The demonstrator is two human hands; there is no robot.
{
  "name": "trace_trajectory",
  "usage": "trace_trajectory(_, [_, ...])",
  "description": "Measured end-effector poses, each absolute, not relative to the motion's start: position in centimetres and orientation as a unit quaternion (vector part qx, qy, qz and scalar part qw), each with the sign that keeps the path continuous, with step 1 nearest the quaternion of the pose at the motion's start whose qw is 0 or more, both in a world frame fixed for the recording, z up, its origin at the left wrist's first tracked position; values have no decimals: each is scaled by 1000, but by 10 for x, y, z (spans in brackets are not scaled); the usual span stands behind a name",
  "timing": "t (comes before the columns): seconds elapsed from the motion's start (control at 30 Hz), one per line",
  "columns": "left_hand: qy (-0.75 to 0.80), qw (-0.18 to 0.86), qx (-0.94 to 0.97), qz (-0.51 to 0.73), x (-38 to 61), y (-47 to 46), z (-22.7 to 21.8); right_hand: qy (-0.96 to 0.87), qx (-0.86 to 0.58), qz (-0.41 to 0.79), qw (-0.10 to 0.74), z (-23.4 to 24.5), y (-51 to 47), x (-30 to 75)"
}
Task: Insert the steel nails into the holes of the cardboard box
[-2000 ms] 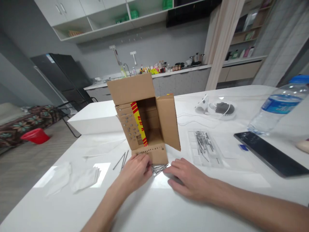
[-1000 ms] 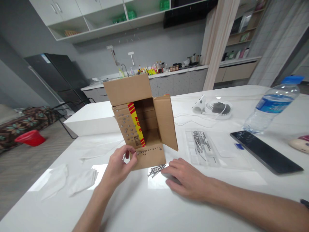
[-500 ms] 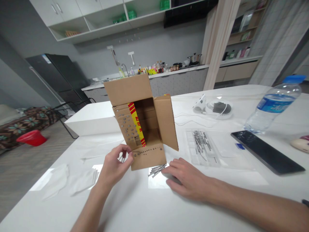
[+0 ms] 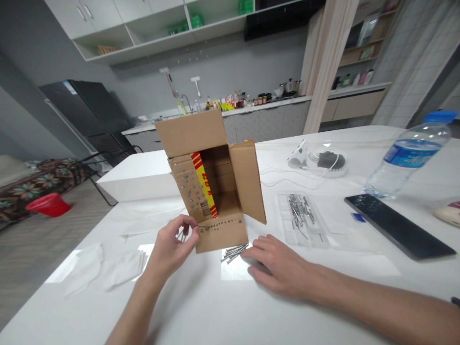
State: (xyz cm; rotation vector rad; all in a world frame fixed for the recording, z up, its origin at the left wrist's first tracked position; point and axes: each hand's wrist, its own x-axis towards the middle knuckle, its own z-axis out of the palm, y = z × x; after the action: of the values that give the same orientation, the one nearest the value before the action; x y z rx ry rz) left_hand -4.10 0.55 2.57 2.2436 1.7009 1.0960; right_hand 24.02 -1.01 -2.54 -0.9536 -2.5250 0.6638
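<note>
A brown cardboard box [image 4: 247, 182] stands with its flaps open. Grey nail heads dot its left panel [image 4: 185, 179], and a row of small holes runs across the lower flap [image 4: 223, 237]. At this flap's left edge, my left hand [image 4: 174, 244] is closed in a pinch on what looks like a thin nail; thin metal shafts show between the fingers. My right hand [image 4: 275, 263] rests on the table with thumb and index finger apart. Its index fingertip touches the ends of a small pile of loose nails [image 4: 233, 252] in front of the box.
A clear compartment case [image 4: 316, 239] with more nails lies to the right. Beyond it are a black phone [image 4: 395, 225], a water bottle [image 4: 406, 158] and a white device with a cable [image 4: 327, 163]. White tissues [image 4: 124, 270] lie at left.
Neither hand has visibly moved, and the box and nails stay in place. Only the whole view has shifted very slightly.
</note>
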Motion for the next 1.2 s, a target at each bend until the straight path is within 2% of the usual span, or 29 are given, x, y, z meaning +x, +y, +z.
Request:
trace_trajectory(0.9, [479,76,868,105,-2,0,5,-895,-338,227,181,-26,-10,239])
trace_trajectory(1.2, [499,84,857,95,5,-1,5,-896,-336,225,185,-27,-8,239])
